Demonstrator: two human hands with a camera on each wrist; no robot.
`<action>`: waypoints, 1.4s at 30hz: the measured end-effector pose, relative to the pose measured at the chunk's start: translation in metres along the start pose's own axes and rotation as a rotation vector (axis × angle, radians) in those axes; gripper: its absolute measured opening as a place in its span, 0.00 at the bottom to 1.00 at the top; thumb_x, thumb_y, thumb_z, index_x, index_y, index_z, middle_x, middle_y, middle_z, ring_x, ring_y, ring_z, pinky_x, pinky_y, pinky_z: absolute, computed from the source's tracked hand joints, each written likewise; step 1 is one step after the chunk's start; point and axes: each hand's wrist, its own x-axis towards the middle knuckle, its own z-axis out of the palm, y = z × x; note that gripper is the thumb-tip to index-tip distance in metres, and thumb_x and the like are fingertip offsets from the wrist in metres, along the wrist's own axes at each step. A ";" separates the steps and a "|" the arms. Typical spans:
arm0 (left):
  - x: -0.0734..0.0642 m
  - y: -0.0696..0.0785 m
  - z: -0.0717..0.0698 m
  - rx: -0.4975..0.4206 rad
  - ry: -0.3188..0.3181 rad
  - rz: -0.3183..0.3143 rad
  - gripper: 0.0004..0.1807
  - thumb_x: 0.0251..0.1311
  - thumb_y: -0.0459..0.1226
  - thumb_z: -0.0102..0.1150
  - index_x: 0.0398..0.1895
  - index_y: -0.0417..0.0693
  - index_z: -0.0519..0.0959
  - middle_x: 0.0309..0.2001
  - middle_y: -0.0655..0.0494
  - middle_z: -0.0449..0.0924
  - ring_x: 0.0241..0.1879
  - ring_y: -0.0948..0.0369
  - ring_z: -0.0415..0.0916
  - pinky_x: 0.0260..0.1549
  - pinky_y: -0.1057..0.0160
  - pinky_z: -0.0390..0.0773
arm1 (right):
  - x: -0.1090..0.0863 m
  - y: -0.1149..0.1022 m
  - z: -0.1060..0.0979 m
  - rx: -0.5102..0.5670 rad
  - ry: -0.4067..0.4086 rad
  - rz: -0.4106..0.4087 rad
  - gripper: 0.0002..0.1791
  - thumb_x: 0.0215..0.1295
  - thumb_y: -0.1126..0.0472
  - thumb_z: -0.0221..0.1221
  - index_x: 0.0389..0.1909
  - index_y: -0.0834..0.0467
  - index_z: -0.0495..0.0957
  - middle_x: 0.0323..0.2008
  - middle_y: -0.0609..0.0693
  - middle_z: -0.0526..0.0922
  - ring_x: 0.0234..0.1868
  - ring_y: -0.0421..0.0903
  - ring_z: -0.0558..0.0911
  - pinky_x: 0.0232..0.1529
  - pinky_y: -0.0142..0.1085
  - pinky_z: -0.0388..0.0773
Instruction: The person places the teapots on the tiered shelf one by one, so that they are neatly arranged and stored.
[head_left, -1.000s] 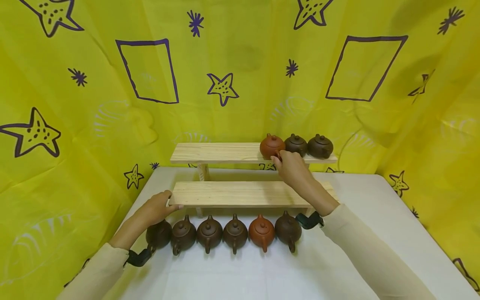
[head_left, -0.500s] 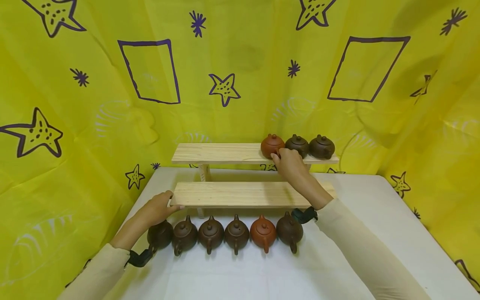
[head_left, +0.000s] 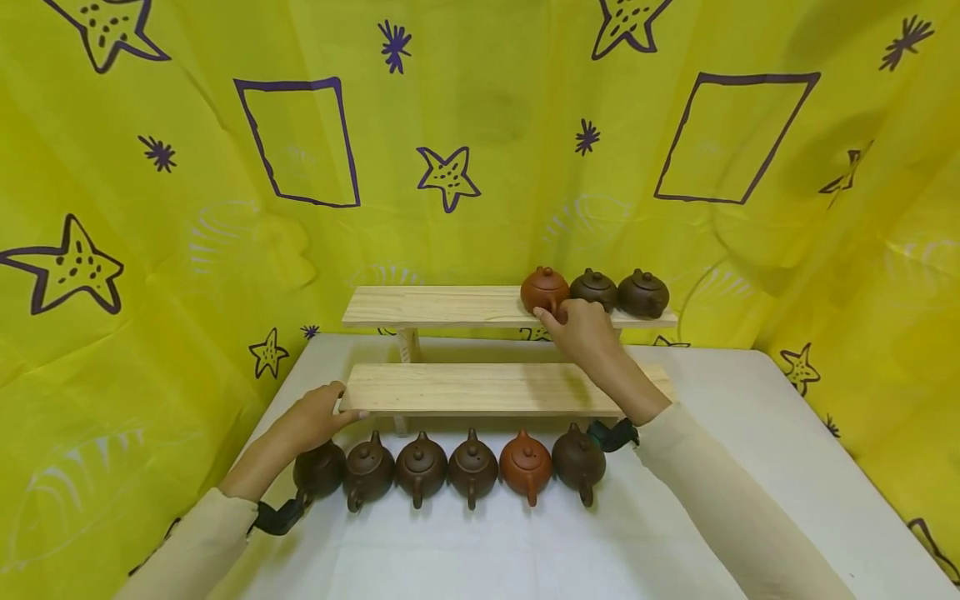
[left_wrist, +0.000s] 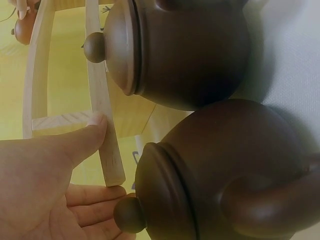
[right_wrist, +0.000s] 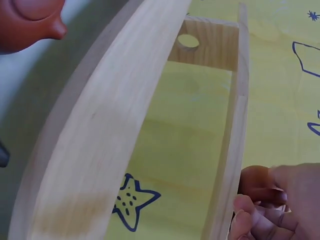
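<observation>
A round, matte reddish-brown teapot with its knobbed lid on stands upright on the far, higher board of a pale wooden two-tier shelf, right of its middle, spout to the far side, handle to the near.

From the right hand, we see room along the upper shelf at nine o'clock, over the lower shelf at eight and the bench at four. The red teapot blocks ten; dark teapots (set close together), twelve and two.
</observation>
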 end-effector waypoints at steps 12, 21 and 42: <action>0.000 -0.006 0.005 -0.002 0.031 0.034 0.34 0.72 0.46 0.65 0.61 0.20 0.70 0.54 0.25 0.79 0.51 0.40 0.80 0.52 0.39 0.79 | -0.088 0.038 -0.001 0.076 -0.218 0.019 0.28 0.78 0.48 0.61 0.15 0.54 0.71 0.13 0.42 0.61 0.18 0.41 0.63 0.23 0.36 0.63; -0.002 -0.006 0.007 -0.002 0.031 0.025 0.35 0.72 0.46 0.65 0.61 0.20 0.69 0.55 0.25 0.79 0.52 0.39 0.80 0.53 0.39 0.79 | -0.173 0.060 0.013 0.132 -0.526 0.063 0.33 0.72 0.41 0.64 0.08 0.53 0.72 0.06 0.40 0.72 0.12 0.38 0.69 0.19 0.33 0.68; -0.001 -0.006 0.006 -0.001 0.014 0.021 0.35 0.74 0.46 0.63 0.63 0.19 0.68 0.57 0.23 0.78 0.54 0.38 0.79 0.54 0.38 0.78 | -0.202 0.054 0.052 0.023 -0.330 0.205 0.28 0.76 0.49 0.63 0.15 0.53 0.67 0.14 0.45 0.66 0.16 0.41 0.67 0.19 0.34 0.63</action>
